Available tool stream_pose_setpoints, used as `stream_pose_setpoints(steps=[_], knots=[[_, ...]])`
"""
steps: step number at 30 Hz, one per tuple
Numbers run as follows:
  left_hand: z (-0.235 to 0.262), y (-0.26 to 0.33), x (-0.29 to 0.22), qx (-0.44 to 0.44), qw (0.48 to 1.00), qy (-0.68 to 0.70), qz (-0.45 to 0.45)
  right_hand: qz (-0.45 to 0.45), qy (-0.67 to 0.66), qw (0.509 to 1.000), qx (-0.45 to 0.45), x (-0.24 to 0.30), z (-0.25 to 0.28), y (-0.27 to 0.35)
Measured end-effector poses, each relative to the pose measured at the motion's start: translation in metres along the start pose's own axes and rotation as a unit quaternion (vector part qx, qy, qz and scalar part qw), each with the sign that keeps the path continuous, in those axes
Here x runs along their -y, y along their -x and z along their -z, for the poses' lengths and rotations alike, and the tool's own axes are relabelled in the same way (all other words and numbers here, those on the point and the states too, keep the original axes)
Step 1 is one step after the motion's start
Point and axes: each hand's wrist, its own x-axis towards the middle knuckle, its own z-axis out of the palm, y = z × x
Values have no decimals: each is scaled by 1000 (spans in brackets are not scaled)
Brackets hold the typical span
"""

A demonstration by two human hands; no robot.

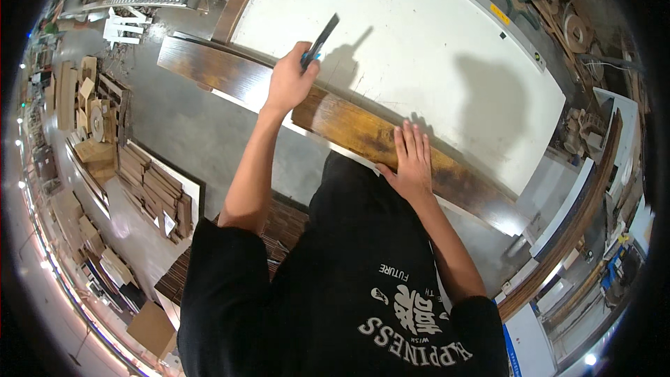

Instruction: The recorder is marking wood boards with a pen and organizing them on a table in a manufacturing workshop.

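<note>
A long glossy brown wooden plank [345,120] lies slantwise along the near edge of the white-topped table [412,49]. Its right part is amber with dark patches. Whether the stretch behind my left wrist is the same piece, I cannot tell. My left hand [292,82] is closed around a utility knife [322,38], dark with a bit of blue near the grip, its tip pointing up and away over the table. My right hand [412,164] rests flat on the plank's right half, fingers stretched out and thumb toward the near edge.
A metal rail [481,7] with yellow labels borders the table's far side. Stacked brown boards [150,185] lie on the left. Long strips and trim [572,230] lean at the right. Rolls and scraps [576,31] fill the far right. A small white slatted piece [124,28] stands far left.
</note>
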Motion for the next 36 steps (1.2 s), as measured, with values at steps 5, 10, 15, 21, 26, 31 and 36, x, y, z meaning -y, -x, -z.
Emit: stream_pose_setpoints(steps=[5, 10, 15, 21, 26, 31, 36], knots=[[1, 47, 30, 3, 995, -6, 99, -20, 58, 998, -32, 10, -11, -13], [-9, 70, 26, -35, 993, 10, 116, -27, 61, 998, -23, 12, -1, -19], [-22, 70, 27, -42, 991, -42, 124, -52, 61, 996, 44, 19, 7, -24], [-26, 69, 28, -58, 992, -63, 92, -38, 59, 997, 45, 38, 12, -34], [-28, 67, 30, -55, 990, -81, 100, -93, 68, 987, 112, 53, 26, -53], [-21, 75, 32, -62, 993, -42, 87, -94, 78, 985, 123, 57, 24, -49], [10, 63, 29, -73, 992, -3, 104, -66, 52, 994, 73, 42, 14, -43]])
